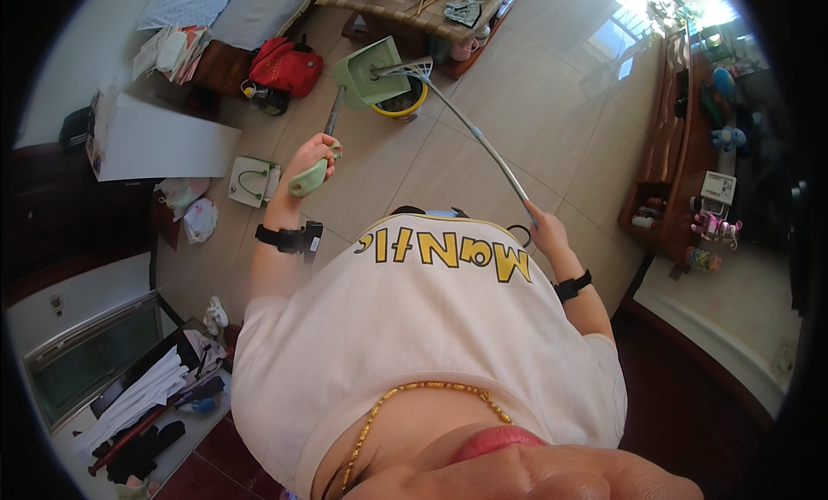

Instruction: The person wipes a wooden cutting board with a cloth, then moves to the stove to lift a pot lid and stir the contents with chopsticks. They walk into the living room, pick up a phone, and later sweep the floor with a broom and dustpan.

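My left hand [315,158] grips the green handle of a long-handled dustpan [362,80]. Its pale green pan is raised and tilted over a bin [404,112] with a yellow rim, partly hiding the bin's opening. In my right hand [548,232] is the upper end of the metal pole of a broom [488,144]. The broom's head [414,68] reaches into the pan, above the bin; its bristles are only partly visible. Whatever the pan holds is too small to tell.
A table [388,5] with a checked cloth stands just beyond the bin. Left of it are a red backpack [284,67], a bottle [268,100] and a white box [162,138]. A paper bag [249,180] sits on the tiled floor. A wooden cabinet [666,151] lines the right.
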